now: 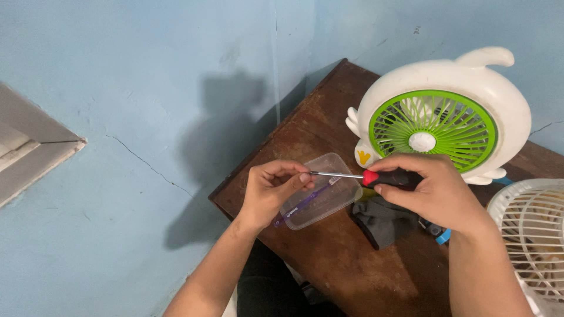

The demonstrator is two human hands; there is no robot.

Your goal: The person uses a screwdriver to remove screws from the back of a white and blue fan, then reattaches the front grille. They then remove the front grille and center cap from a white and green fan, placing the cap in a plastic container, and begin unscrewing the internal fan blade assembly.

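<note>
Holding one screwdriver [376, 176] across the middle of the frame, the two hands met above a dark brown wooden surface [352, 264]. The right hand [432, 188], at centre right, was clenched around the screwdriver's red and black handle, fingers curled over it. The left hand [271, 189], just left of centre, pinched the tip of the thin metal shaft between thumb and fingertips; whether anything small sat at that tip could not be told.

Directly under the shaft lay one clear plastic container [326, 194], rectangular with rounded corners, resting on the surface and partly covered by the left hand. Inside it was one purple toothbrush [308, 201], lying slantwise.

Just below the right hand, one dark grey cloth [382, 222] lay crumpled on the surface, touching the container's right end. A small blue object [442, 236] showed beside the cloth, mostly hidden by the right wrist.

Two fans were in view. One small white fan [440, 111] with a green grille and a round, animal-like body stood in the upper right of the frame, just behind the right hand. The second, a white fan grille [529, 235], was cut off by the lower right edge.

A pale blue wall [147, 88] with one long crack filled the left half, and one pale frame corner [29, 147] entered at the far left.
</note>
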